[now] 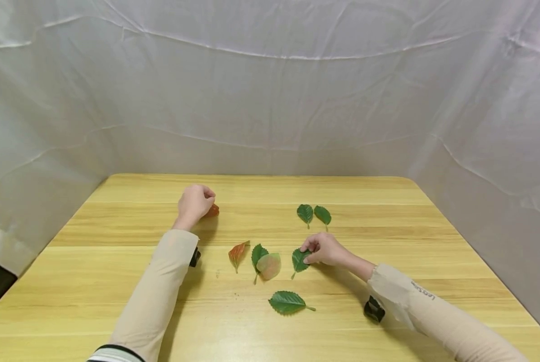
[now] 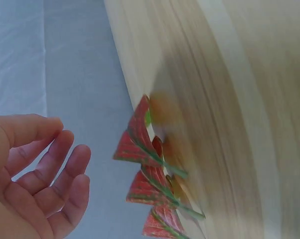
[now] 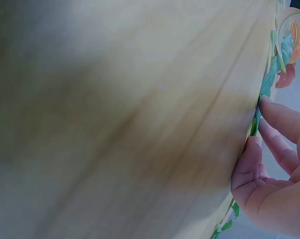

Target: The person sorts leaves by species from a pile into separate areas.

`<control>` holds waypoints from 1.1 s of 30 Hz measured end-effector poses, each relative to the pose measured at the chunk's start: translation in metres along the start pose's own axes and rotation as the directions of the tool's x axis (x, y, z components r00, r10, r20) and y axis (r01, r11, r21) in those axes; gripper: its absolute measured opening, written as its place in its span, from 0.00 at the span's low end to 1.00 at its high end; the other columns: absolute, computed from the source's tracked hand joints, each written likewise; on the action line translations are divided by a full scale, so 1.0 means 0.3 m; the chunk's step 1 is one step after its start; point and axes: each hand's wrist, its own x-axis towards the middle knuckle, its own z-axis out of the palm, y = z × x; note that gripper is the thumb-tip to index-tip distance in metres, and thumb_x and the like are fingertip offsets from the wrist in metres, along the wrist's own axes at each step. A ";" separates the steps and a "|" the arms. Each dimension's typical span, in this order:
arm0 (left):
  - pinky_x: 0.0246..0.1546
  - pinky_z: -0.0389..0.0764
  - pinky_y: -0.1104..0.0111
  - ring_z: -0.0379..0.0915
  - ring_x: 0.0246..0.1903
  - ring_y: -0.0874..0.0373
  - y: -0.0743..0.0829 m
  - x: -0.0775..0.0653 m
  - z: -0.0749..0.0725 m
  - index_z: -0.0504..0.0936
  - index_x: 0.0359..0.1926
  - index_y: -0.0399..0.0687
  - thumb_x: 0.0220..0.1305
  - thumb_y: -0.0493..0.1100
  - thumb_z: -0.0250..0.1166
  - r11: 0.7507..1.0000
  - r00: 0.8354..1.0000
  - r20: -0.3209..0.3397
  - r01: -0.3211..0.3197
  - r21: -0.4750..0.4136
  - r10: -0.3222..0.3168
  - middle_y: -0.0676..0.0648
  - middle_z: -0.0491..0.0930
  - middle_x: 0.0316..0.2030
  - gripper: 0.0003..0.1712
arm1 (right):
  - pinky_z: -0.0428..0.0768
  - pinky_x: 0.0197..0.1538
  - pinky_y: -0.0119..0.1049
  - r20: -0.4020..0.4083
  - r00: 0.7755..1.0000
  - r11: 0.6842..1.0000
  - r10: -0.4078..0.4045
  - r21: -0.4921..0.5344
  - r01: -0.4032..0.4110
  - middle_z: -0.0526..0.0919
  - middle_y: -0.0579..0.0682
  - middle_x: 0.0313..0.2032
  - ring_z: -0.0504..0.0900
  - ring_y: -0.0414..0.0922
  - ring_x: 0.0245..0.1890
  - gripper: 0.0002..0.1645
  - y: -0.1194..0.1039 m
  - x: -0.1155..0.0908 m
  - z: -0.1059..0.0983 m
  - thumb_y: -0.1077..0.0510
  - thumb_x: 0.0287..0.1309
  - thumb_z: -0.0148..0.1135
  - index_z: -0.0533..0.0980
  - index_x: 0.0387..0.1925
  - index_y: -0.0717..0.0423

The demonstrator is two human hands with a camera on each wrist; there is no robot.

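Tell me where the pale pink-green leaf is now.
In the head view, the pale leaf lies on the table, overlapping a green leaf at its left, with a red leaf farther left and the right hand off to the right.

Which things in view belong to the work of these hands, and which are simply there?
Likely the work:
green leaf at the right hand
red leaves near the left hand
separate red leaf
green-pink leaf
four other green leaves

Simply there:
wood-grain table
pale curtain
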 end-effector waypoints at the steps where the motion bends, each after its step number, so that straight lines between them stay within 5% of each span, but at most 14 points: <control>1: 0.33 0.73 0.57 0.75 0.37 0.49 0.003 -0.003 0.000 0.83 0.38 0.41 0.57 0.38 0.57 1.000 1.000 0.006 -0.008 -0.006 0.008 0.43 0.81 0.36 0.11 | 0.71 0.30 0.33 0.001 1.000 1.000 -0.003 0.000 0.003 0.74 0.48 0.25 0.69 0.41 0.26 0.10 -0.001 0.000 0.000 0.67 0.39 0.69 0.79 0.29 0.64; 9: 0.36 0.74 0.57 0.76 0.34 0.50 0.017 -0.028 0.003 0.82 0.40 0.38 0.59 0.38 0.58 0.996 0.994 0.072 -0.073 -0.043 0.076 0.42 0.81 0.35 0.11 | 0.71 0.31 0.33 0.004 1.000 1.000 -0.010 -0.011 0.010 0.74 0.48 0.25 0.69 0.41 0.26 0.10 -0.004 0.003 -0.005 0.67 0.39 0.69 0.79 0.29 0.64; 22: 0.35 0.75 0.59 0.76 0.36 0.51 0.073 -0.075 -0.001 0.82 0.40 0.40 0.59 0.42 0.59 0.996 0.980 0.178 -0.091 -0.020 0.093 0.44 0.81 0.36 0.12 | 0.71 0.30 0.32 0.002 1.000 1.000 -0.009 -0.006 0.009 0.74 0.50 0.25 0.69 0.41 0.26 0.11 -0.010 0.000 -0.005 0.67 0.39 0.70 0.79 0.29 0.65; 33: 0.34 0.75 0.62 0.75 0.33 0.55 0.103 -0.110 0.014 0.83 0.37 0.41 0.57 0.41 0.61 0.976 0.950 0.225 -0.202 -0.076 0.214 0.48 0.81 0.32 0.10 | 0.72 0.30 0.32 0.001 1.000 1.000 -0.013 -0.010 0.013 0.75 0.49 0.25 0.69 0.41 0.26 0.10 -0.006 0.004 -0.002 0.67 0.39 0.70 0.79 0.29 0.64</control>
